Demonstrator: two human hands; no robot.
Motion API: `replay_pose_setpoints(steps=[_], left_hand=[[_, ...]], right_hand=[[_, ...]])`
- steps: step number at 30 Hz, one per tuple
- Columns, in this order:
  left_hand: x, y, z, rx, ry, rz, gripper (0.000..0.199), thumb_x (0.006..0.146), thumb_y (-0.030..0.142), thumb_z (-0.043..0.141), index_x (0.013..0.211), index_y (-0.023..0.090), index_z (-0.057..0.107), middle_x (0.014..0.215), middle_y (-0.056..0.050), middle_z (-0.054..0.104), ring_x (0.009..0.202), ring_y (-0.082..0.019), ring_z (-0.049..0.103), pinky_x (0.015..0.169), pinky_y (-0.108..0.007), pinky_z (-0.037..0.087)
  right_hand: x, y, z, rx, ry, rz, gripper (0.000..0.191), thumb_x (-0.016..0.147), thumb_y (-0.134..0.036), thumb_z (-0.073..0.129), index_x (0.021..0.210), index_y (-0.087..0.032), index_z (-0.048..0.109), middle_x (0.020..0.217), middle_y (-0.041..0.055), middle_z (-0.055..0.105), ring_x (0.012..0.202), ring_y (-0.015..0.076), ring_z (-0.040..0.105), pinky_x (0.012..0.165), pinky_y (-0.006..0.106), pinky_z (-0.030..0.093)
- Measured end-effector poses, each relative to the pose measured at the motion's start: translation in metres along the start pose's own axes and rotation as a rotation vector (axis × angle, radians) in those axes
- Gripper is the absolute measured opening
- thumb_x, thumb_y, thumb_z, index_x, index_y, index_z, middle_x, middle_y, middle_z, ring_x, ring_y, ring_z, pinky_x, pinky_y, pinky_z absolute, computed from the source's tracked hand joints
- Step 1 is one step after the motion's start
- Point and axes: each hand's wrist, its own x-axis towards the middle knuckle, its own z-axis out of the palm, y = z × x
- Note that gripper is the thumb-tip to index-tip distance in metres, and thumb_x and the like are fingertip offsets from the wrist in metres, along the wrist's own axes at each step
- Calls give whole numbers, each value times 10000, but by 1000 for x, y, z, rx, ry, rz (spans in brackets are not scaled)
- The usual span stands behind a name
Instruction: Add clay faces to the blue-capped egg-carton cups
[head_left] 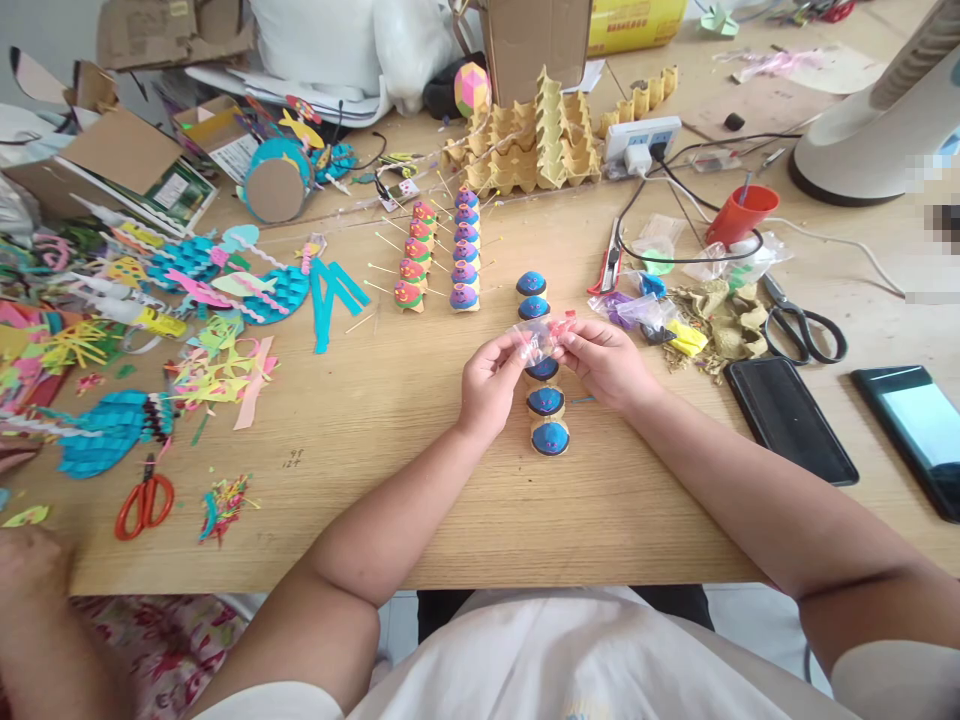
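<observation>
My left hand (491,385) pinches one side of a small clear plastic bag (534,340). The fingers of my right hand (604,362) are closed on the bag's other side, where something red shows. Both hands hover over a row of egg-carton cups (550,437) covered in blue clay, and part of that row is hidden beneath them. Farther back stand two finished-looking rows of cups, one red and green (409,294), one purple and blue (464,296), with thin sticks poking out at the sides.
Right of my hands lie a red cutter (609,262), clay bags (626,308), carton scraps (724,320), black scissors (802,325), and two phones (791,420). Paper crafts (105,430) and orange scissors (145,503) fill the left. Another person's arm (37,600) rests at lower left.
</observation>
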Motion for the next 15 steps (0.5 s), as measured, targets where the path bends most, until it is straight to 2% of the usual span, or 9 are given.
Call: replay_pose_setpoints(steps=[8,15], left_hand=[[0,-1,0,28,-15,11,414,796,565,907,1023,223,852,1076,-72,867,996,-195,804,934,-323,643],[-2,-1,0,39,-73,6,393,813,556,896,1025,227,851,1112,-77,867,1043,-219,809,968,-362,652]], right_hand=[[-2,-5,4,38,43,23,409,543,-402,1077,769,-227,785,839,-22,794,740,92,700,710,243,628],[-2,-7,8,36,54,4,513,469,-414,1097,705,-219,686,735,-53,753,642,78,644,626,221,563]])
